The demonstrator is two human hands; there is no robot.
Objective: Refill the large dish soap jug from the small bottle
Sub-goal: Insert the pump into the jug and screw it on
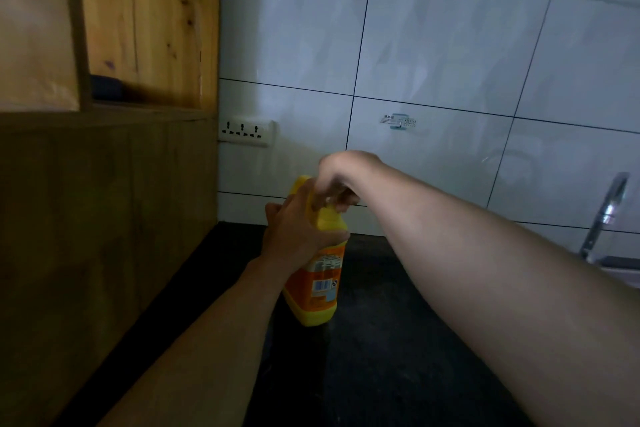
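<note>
A large yellow dish soap jug (317, 282) with an orange label stands upright on the dark counter (398, 340), near the back wall. My left hand (294, 229) wraps around its upper body and handle from the left. My right hand (334, 180) reaches down from above with its fingers closed around the jug's top, where the cap sits; the cap itself is hidden by the fingers. No small bottle is in view.
A wooden cabinet (104, 184) rises along the counter's left side, with a dark object on its shelf (105, 87). A wall socket (246, 132) sits on the tiled wall behind the jug. A metal tap (604, 215) and sink edge are at the far right.
</note>
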